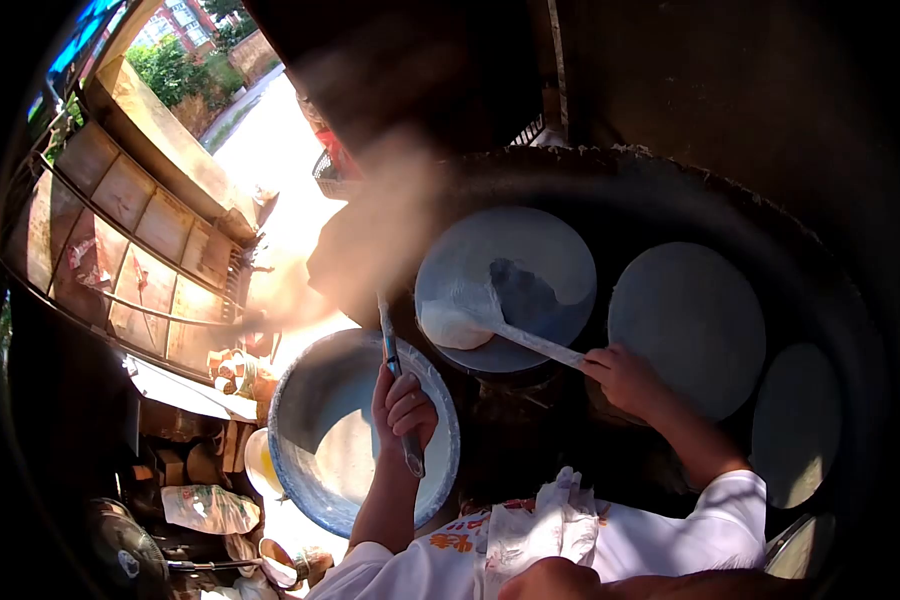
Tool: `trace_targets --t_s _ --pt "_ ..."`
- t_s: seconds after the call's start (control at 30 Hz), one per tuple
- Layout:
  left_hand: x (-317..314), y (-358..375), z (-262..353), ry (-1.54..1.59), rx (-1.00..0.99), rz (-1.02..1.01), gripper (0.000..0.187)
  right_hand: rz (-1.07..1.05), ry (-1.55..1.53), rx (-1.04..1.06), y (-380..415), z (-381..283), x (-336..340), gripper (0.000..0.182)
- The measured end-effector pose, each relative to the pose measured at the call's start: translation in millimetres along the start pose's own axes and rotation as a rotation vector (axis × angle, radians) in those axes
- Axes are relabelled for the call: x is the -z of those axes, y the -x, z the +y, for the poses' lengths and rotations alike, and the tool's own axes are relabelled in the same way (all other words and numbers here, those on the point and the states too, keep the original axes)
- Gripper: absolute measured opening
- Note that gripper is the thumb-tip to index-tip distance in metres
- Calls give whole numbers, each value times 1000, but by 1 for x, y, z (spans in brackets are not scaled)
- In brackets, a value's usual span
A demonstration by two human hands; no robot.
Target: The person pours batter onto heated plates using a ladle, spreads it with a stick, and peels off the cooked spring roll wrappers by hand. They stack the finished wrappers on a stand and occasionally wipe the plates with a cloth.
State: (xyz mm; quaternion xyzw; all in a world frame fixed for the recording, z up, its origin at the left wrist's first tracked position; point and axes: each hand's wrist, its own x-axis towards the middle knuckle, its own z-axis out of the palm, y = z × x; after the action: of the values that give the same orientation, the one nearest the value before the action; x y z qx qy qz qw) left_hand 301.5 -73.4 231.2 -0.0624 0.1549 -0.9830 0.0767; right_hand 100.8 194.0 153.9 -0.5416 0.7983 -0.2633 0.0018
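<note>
My right hand [625, 378] is closed round the pale handle of a ladle [540, 345]. Its rounded head, coated in white batter, rests over the left side of a round griddle plate [510, 365]. A layer of white batter [500, 235] covers much of that plate, leaving a dark patch at the middle right. My left hand [407, 412] grips a long thin tool [390, 350], held upright with its narrow end up; its exact kind is unclear. Below that hand stands a wide blue-rimmed basin [450, 420] with white liquid batter inside.
More round plates sit to the right: a large pale one [687, 330] and another [798, 425] in shadow. Steam [390, 220] drifts above the basin's far side. A fan [127, 550] and a plastic bag [210, 509] are at lower left, below a metal rack [140, 240].
</note>
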Motion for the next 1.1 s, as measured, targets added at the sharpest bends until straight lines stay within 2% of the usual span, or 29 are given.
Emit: trace_targets --t_s 0.03,0.07,0.1,0.13,0.17,0.2,0.23,0.3,0.37,0.43,0.53,0.57,0.67,0.77,0.83,0.87,0.9,1.0,1.03,1.1 --pt "-8 15 12 -77 11 -26 32 21 -62 -90 22 -21 4 32" --pt "-15 30 24 -156 21 -53 29 271 -466 -286 24 -60 -11 36" --pt "-24 45 36 -234 28 -80 29 319 -935 -427 15 -75 -66 32" --pt "-21 50 53 -300 45 -105 29 330 -985 -395 -23 -109 -94 31" --pt "-27 57 60 -329 29 -95 27 187 -1188 -596 -70 -148 -103 29" --pt "-33 65 68 -358 13 -83 31 170 -1324 -677 -110 -158 -156 27" --pt "-39 72 75 -387 -3 -72 41 305 -1250 -603 -148 -164 -212 21" --pt "-51 92 88 -399 21 -118 41 512 -1617 -849 -200 -180 -266 15" --pt "-57 111 100 -456 -15 -125 41 671 -1640 -855 -201 -182 -275 15" --pt "-70 132 110 -508 -35 -53 41 809 -1636 -897 -163 -212 -282 16" --pt "-70 137 122 -524 -6 -82 42 860 -1415 -1023 -119 -226 -268 19" --pt "-68 138 122 -517 6 -93 42 876 -1384 -1029 -107 -223 -265 20" --pt "-72 140 113 -624 -41 58 47 898 -1402 -1094 -98 -202 -244 23" --pt "-79 146 110 -866 -54 187 48 990 -1478 -1086 -111 -167 -216 17" --pt "-80 154 111 -961 -46 265 50 905 -1413 -1019 -117 -176 -210 16" --pt "-79 152 112 -974 -48 290 50 729 -1324 -1048 -109 -194 -212 16" --pt "-76 149 113 -984 -41 313 51 499 -1212 -988 -89 -195 -234 21" --pt "-69 144 116 -1011 12 289 51 525 -1410 -1126 -20 -206 -207 29" --pt "-66 143 112 -1011 20 301 51 568 -1429 -1149 -2 -196 -191 31" --pt "-59 136 106 -961 61 306 51 508 -1368 -1184 13 -165 -171 38"
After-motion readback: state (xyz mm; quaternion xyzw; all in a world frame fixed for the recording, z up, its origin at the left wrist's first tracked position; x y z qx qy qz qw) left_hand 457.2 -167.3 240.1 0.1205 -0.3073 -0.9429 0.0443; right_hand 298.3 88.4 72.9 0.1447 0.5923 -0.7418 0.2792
